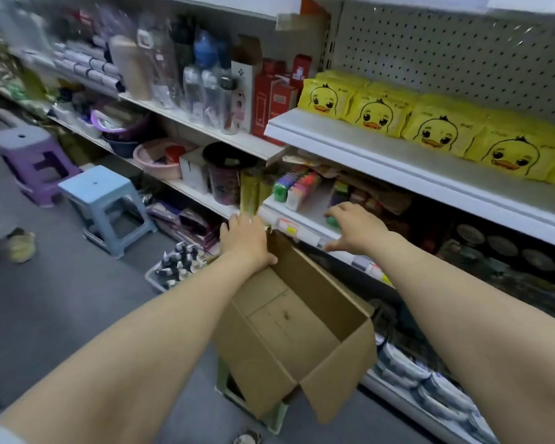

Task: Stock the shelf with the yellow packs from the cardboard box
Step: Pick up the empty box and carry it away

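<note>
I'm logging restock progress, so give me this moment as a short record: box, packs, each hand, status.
box: cardboard box, open, no packs visible inside
packs: yellow packs in a row on the upper shelf
left hand: on the box's far rim, thumb inside; grip unclear
right hand: fingers spread over the lower shelf edge, holding nothing
status: stocking looks finished

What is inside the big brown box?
Nothing I can see: the cardboard box shows only its bare brown bottom. The yellow packs stand up on the shelf. The box's near wall hides a strip of the bottom. The left hand holds its far edge.
</note>
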Action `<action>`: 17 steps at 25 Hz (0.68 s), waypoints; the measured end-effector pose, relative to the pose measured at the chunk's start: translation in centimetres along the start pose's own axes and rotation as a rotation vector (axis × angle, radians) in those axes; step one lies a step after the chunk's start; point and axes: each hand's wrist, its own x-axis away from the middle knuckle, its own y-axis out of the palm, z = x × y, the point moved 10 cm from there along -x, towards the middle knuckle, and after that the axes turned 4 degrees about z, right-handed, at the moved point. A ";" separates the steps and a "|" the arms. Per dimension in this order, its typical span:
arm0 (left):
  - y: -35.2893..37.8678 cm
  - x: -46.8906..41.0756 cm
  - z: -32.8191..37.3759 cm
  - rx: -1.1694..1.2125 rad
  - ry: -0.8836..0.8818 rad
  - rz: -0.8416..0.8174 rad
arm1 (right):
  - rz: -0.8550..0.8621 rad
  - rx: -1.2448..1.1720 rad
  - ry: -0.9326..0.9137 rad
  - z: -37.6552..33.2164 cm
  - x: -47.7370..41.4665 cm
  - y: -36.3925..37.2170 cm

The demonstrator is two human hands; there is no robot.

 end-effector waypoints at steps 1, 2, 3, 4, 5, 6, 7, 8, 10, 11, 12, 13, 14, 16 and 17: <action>1.8 -0.1 -0.7 0.015 -0.030 -0.018 | -0.030 -0.010 0.006 0.0 -0.2 1.8; 3.7 -0.2 -1.4 0.028 -0.056 -0.040 | -0.060 -0.021 0.015 0.1 -0.5 3.4; 5.7 -0.2 -2.1 0.040 -0.083 -0.075 | -0.089 -0.030 0.021 0.4 -0.7 5.1; 8.2 -0.2 -2.8 0.057 -0.115 -0.125 | -0.125 -0.032 0.029 0.7 -1.2 7.1; 10.7 -0.1 -3.6 0.082 -0.150 -0.177 | -0.161 -0.033 0.030 1.0 -1.7 9.1; 13.2 0.1 -4.3 0.118 -0.187 -0.225 | -0.204 -0.038 0.036 1.4 -2.2 11.3; 15.4 0.2 -5.0 0.161 -0.227 -0.266 | -0.247 -0.046 0.053 1.8 -2.6 13.3; 17.6 0.2 -5.7 0.209 -0.269 -0.302 | -0.288 -0.054 0.082 2.3 -3.1 15.2; 21.5 0.3 -6.9 0.300 -0.355 -0.358 | -0.347 -0.069 0.123 3.1 -4.2 18.6; 23.2 0.5 -7.5 0.344 -0.406 -0.384 | -0.364 -0.075 0.138 3.3 -4.6 20.1; 25.1 0.6 -8.2 0.391 -0.475 -0.413 | -0.378 -0.082 0.157 3.6 -5.2 21.6; 26.8 0.9 -8.8 0.436 -0.551 -0.435 | -0.384 -0.090 0.178 3.9 -5.9 23.0; 28.4 1.3 -9.4 0.475 -0.617 -0.454 | -0.389 -0.098 0.201 4.3 -6.4 24.3; 30.8 2.1 -9.7 0.529 -0.684 -0.498 | -0.404 -0.112 0.244 5.0 -7.3 26.5; 31.6 2.2 -9.7 0.540 -0.698 -0.511 | -0.416 -0.125 0.259 5.4 -7.9 27.5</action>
